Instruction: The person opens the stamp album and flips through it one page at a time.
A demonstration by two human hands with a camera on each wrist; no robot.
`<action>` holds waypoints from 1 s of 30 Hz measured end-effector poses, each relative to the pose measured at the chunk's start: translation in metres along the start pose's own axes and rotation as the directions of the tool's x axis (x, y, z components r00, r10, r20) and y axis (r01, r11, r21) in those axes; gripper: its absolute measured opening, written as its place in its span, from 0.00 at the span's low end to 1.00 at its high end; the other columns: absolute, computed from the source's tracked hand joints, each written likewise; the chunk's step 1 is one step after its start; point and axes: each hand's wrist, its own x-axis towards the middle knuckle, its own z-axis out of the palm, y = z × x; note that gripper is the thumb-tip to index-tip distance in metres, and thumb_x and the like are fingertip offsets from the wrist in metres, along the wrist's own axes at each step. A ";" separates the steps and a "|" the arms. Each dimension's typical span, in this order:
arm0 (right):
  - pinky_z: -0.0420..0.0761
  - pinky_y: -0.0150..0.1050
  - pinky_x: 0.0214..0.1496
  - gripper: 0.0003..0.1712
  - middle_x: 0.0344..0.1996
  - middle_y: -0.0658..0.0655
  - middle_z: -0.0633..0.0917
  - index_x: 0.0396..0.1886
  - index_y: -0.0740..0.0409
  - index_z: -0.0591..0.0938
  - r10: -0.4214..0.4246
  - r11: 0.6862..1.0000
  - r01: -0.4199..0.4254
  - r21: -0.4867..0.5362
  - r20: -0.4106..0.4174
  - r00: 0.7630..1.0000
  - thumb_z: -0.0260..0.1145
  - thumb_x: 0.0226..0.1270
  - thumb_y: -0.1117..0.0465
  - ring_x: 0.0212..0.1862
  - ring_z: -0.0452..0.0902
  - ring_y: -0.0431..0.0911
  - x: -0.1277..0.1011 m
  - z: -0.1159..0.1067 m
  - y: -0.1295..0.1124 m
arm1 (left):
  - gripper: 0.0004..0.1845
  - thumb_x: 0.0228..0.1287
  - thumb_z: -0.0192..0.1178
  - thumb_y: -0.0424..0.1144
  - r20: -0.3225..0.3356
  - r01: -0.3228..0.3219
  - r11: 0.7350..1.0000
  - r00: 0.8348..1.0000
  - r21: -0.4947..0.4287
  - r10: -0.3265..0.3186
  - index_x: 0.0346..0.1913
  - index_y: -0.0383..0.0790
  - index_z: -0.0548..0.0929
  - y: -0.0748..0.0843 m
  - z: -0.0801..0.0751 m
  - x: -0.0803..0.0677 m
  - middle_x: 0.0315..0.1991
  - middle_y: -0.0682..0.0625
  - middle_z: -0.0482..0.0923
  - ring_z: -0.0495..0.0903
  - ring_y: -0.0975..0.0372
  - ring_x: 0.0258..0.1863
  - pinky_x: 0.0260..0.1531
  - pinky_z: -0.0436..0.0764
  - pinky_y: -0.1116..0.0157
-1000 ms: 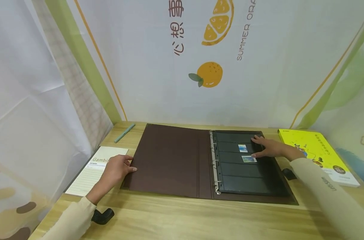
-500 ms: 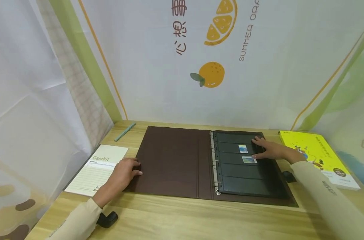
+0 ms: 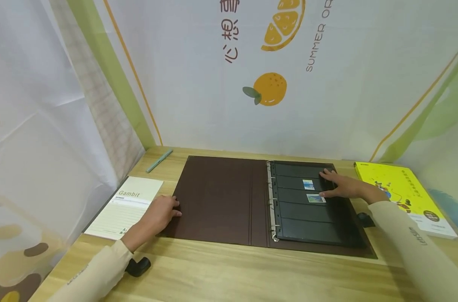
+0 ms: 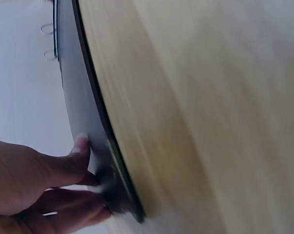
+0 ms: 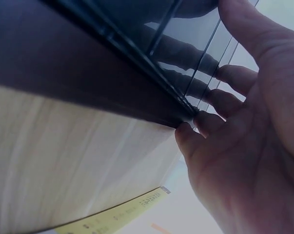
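Note:
A brown ring binder [image 3: 217, 197] lies open on the wooden table [image 3: 229, 272]. Its right side holds a black pocket page [image 3: 308, 226] with two small stamps [image 3: 315, 198]. My left hand [image 3: 166, 211] is at the left edge of the brown cover. In the left wrist view the thumb [image 4: 81, 146] lies on top of the cover's edge [image 4: 88, 117] and the fingers curl beneath it. My right hand [image 3: 334, 186] rests flat on the black page just right of the stamps. Its straight fingers [image 5: 225, 102] press on the glossy page [image 5: 186, 53].
A lined "Gambit" notepad [image 3: 125, 205] lies left of the binder, with a green pen [image 3: 159, 160] behind it. A yellow book [image 3: 402, 193] lies at the right. Small black objects sit at the front left [image 3: 138, 266] and by the binder's right edge [image 3: 364, 219]. Fabric walls enclose three sides.
My left hand has slid a little to the right and now curls round the cover's left edge. The right hand has stayed on the black page.

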 end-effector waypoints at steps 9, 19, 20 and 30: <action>0.50 0.76 0.71 0.59 0.76 0.80 0.47 0.78 0.74 0.54 0.001 1.000 -0.001 -0.007 0.002 1.000 0.72 0.64 0.42 0.75 0.38 0.79 -0.005 -0.003 0.001 | 0.42 0.68 0.64 0.53 0.258 0.068 0.993 0.965 -0.098 -0.040 0.72 0.23 0.66 0.050 -0.008 0.000 0.74 0.20 0.53 0.50 0.30 0.76 0.67 0.61 0.31; 0.60 0.71 0.71 0.57 0.75 0.81 0.52 0.76 0.75 0.58 -0.031 0.993 0.029 -0.110 -0.019 0.999 0.72 0.63 0.41 0.75 0.46 0.79 0.001 -0.003 -0.009 | 0.52 0.57 0.66 0.68 0.434 -0.016 0.989 0.897 -0.146 0.078 0.81 0.59 0.55 0.129 -0.006 0.028 0.82 0.37 0.40 0.31 0.28 0.77 0.62 0.36 0.19; 0.59 0.71 0.71 0.58 0.75 0.81 0.51 0.76 0.75 0.58 -0.027 0.993 0.024 -0.116 -0.022 0.999 0.72 0.63 0.41 0.75 0.46 0.78 0.001 -0.003 -0.010 | 0.53 0.56 0.67 0.68 0.443 -0.016 0.991 0.893 -0.131 0.073 0.81 0.60 0.55 0.134 -0.005 0.032 0.83 0.38 0.40 0.31 0.28 0.77 0.61 0.37 0.19; 0.56 0.70 0.73 0.65 0.73 0.86 0.50 0.72 0.85 0.56 0.048 0.978 -0.070 -0.199 -0.113 0.992 0.75 0.57 0.39 0.74 0.46 0.78 -0.008 -0.006 -0.007 | 0.56 0.50 0.72 0.66 0.527 0.044 0.999 0.849 0.007 -0.041 0.80 0.65 0.54 0.146 0.003 0.053 0.84 0.43 0.37 0.32 0.30 0.78 0.62 0.46 0.19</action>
